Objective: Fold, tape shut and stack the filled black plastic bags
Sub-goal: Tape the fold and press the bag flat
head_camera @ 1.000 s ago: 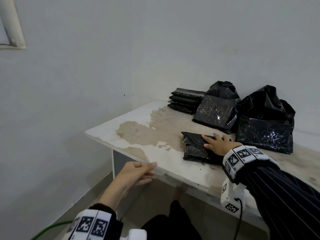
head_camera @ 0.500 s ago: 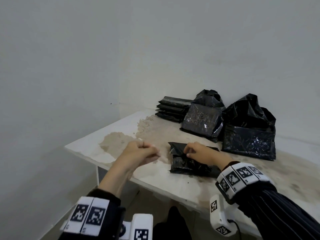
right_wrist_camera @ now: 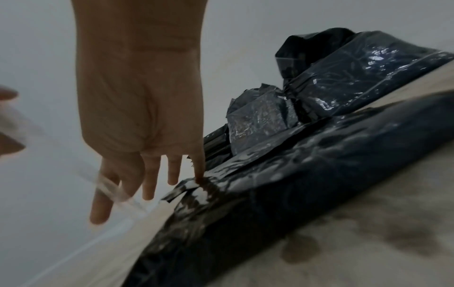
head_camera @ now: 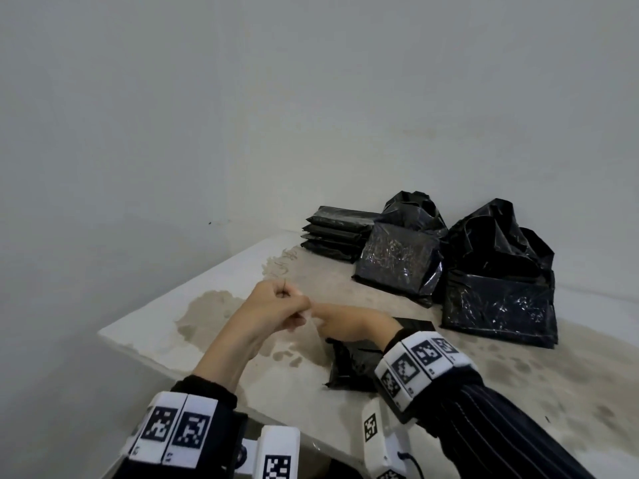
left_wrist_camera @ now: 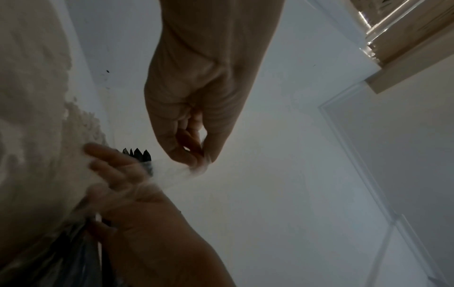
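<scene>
A small folded black bag [head_camera: 349, 366] lies near the table's front edge, partly under my right wrist. My right hand [head_camera: 340, 323] hovers over its left end. In the right wrist view the little finger presses the bag's folded flap [right_wrist_camera: 194, 183], the other fingers stay straight, and the thumb and forefinger pinch one end of a clear tape strip [right_wrist_camera: 111, 187]. My left hand [head_camera: 281, 305] is a loose fist just left of the right hand, pinching the strip's other end [left_wrist_camera: 176, 170]. The strip runs taut between both hands.
A stack of folded, taped bags [head_camera: 337, 233] sits at the back of the stained table [head_camera: 242, 385] against the wall. Two filled, unfolded bags [head_camera: 397, 262] [head_camera: 498, 305] stand behind and right of my hands. The table's left corner and front edge are close.
My left hand rose from the table's front edge to meet the right hand above the bag. The right hand lifted most fingers off the bag and took the tape's end.
</scene>
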